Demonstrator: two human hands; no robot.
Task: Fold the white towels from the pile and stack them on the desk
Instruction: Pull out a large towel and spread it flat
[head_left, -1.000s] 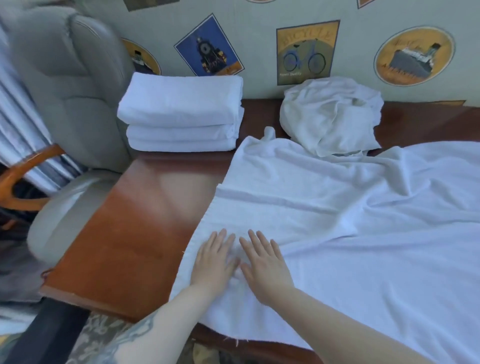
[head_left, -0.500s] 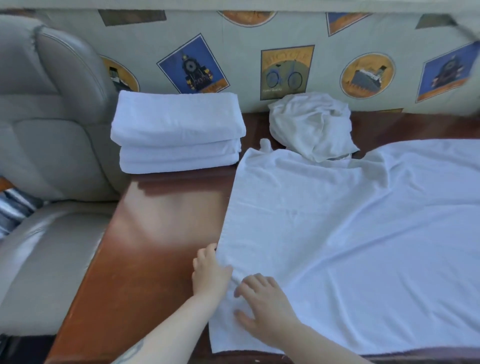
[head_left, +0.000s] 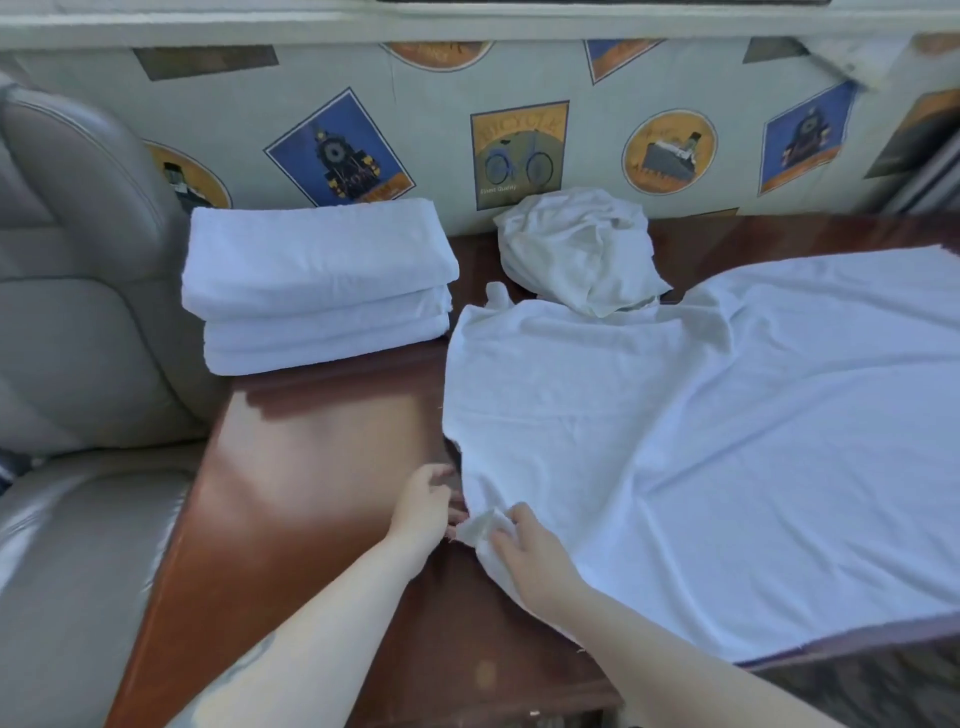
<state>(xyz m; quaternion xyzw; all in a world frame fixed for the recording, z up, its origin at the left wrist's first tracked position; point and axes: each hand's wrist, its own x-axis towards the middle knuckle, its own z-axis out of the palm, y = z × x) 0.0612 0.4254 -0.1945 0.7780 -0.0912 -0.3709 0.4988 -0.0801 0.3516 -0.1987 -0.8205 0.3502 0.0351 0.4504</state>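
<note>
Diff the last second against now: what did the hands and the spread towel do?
Both hands went from flat on the spread towel to its near-left corner. The right hand now pinches that corner and has lifted it, baring desk beneath; the left hand sits curled beside the edge, grip unclear. The folded stack and crumpled pile are unchanged.

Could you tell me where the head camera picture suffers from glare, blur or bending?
In the head view, daylight throws a pale glare across the desk beside the spread towel; the wall's top edge bows from the wide lens; the folded stack looks fairly sharp, while the left hand and right hand at the towel's corner are slightly soft.
</note>
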